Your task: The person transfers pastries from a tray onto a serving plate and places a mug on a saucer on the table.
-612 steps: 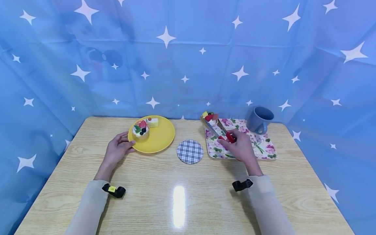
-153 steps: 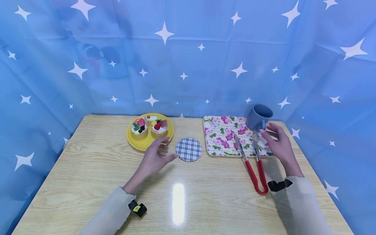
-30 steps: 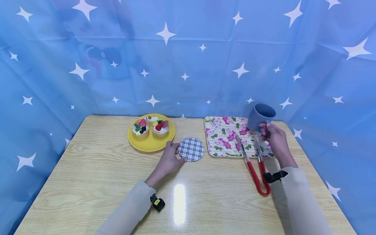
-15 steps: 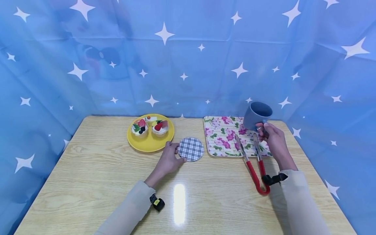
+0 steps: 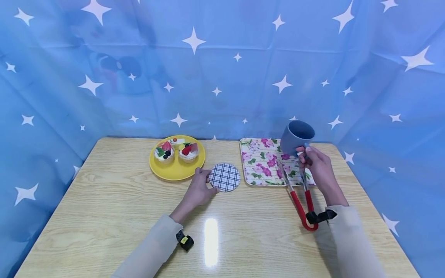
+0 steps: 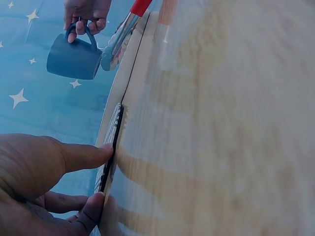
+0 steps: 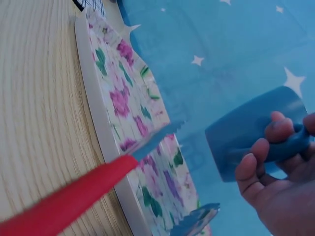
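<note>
My right hand [image 5: 318,164] grips the handle of a blue-grey mug [image 5: 296,136]. The mug is held above the floral tray [image 5: 257,175], and in the left wrist view the mug [image 6: 74,58] hangs clear of the tray. Around the left edge of a round checked coaster [image 5: 225,177] lie the thumb and fingertips of my left hand [image 5: 199,189]; the coaster is flat on the table. Red-handled tongs [image 5: 299,206] lie spread with their metal tips on the tray, partly beneath my right hand and wrist.
Left of the coaster, a yellow plate [image 5: 175,173] bears two fruit-topped tarts, the left tart [image 5: 164,152] and the right tart [image 5: 188,151], with a small cake slice [image 5: 176,141] behind them. A blue star-patterned curtain [image 5: 222,69] stands behind the wooden table [image 5: 104,193].
My right hand took the mug's handle after being beside it, lifted it and moved it left over the tray. My left hand came to the coaster. Earlier, the tongs carried the second tart to the plate.
</note>
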Demonstrator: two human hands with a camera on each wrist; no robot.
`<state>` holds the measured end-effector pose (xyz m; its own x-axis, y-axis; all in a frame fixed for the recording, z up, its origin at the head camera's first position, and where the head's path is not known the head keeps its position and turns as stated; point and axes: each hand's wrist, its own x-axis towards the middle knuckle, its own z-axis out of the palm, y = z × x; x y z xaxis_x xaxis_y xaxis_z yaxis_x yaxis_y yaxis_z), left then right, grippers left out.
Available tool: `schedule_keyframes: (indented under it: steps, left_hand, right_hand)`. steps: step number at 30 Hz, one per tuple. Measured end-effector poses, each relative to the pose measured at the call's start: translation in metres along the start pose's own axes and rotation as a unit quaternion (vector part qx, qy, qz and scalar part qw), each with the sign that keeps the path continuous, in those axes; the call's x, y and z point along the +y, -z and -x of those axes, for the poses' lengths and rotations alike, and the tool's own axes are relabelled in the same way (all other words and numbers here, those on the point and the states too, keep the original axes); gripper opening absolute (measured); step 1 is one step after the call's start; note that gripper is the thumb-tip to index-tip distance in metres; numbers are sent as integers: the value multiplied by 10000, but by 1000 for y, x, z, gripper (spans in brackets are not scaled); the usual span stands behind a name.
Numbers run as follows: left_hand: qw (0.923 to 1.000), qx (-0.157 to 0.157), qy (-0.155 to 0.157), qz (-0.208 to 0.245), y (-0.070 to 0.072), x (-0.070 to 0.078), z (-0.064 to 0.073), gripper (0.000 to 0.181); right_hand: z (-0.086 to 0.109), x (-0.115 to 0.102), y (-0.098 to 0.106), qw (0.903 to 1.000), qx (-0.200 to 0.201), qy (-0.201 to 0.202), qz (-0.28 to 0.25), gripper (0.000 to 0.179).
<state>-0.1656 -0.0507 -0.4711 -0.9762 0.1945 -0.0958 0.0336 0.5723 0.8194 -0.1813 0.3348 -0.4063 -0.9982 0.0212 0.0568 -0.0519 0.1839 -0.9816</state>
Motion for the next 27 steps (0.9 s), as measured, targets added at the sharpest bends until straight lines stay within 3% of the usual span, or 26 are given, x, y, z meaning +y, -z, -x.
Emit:
schedule_keyframes:
  steps: [15, 27]
  left_hand:
    - [10000, 14, 84, 1, 1, 1, 1, 69]
    - [10000, -28, 47, 38, 1, 1, 2, 68]
  right_hand:
    - [9, -11, -17, 9995, -158, 108, 263, 57]
    - [17, -17, -31, 9992, -366, 164, -35, 57]
